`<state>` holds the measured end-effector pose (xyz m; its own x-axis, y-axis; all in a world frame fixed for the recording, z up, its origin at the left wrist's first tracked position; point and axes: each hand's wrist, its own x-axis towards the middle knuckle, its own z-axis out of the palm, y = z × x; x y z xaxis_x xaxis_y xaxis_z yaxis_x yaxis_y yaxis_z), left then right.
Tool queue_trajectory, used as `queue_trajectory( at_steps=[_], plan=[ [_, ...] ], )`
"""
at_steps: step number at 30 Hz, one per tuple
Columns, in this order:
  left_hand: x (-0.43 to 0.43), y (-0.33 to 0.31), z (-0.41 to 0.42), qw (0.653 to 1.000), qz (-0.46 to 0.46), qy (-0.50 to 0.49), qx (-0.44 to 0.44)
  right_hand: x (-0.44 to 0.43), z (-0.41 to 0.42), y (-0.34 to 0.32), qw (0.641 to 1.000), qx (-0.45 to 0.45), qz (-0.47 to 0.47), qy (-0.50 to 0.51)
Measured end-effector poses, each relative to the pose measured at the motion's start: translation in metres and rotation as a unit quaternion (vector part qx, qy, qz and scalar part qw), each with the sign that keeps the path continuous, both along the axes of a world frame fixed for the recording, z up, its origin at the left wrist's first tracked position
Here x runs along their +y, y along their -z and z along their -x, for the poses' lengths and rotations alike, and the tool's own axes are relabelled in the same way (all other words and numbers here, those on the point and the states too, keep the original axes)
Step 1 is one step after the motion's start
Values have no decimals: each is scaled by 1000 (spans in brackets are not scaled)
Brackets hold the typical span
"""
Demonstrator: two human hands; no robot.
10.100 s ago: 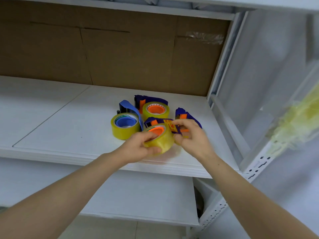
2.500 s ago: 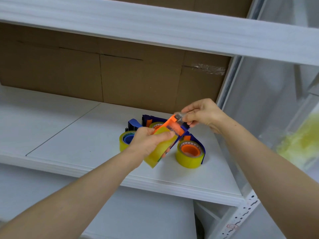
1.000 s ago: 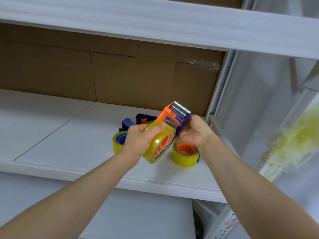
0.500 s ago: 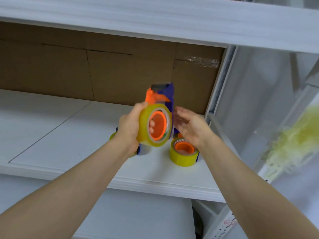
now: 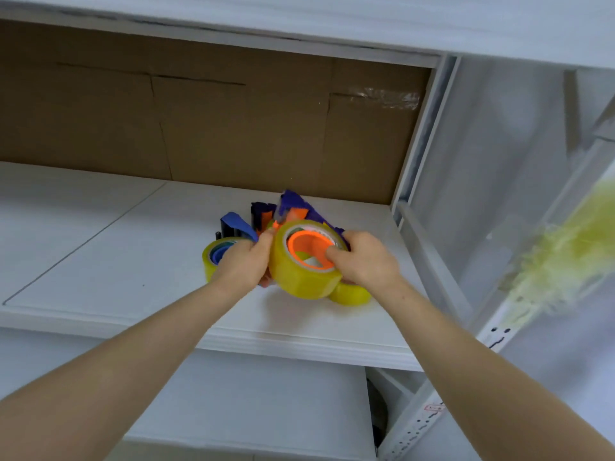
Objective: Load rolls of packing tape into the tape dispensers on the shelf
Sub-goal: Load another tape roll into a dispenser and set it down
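Left hand (image 5: 244,262) and right hand (image 5: 367,262) grip the tape roll (image 5: 304,282) on its dispenser (image 5: 294,207); pushed crooked, it may jam.

A single wide-angle camera is worn on the head and faces forward and down into the shelf bay, with both forearms entering from the bottom edge. The left hand (image 5: 244,264), right hand (image 5: 369,261) and the roll of tape (image 5: 299,281) they hold sit near frame centre, close to the lens. The field spans the shelf board (image 5: 100,261), cardboard back panel (image 5: 233,128), upper shelf (image 5: 366,15) and right upright (image 5: 429,128).
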<state>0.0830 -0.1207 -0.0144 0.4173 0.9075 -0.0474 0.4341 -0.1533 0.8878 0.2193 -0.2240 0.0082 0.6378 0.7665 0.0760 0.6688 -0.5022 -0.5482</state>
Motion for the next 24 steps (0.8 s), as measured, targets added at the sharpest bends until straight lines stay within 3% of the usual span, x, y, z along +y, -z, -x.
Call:
queue_trajectory(
  at_steps=[2,6,12,19,22,24],
  plan=[
    [-3,6,11,994,-47,43,84,-4,7,9,995,-88,50,-11],
    [-10,11,17,973,-100,73,197,-10,26,31,991,-109,56,-48],
    [-13,20,14,978,4,140,155,-9,27,51,985,-128,109,-27],
    [-14,28,-6,990,-1,103,97,3,7,55,990,-113,86,15],
    [-14,27,-8,990,-8,92,108,4,2,52,978,-171,121,11],
    [-8,23,-2,990,-36,67,119,6,3,43,972,-217,95,5]
  ],
)
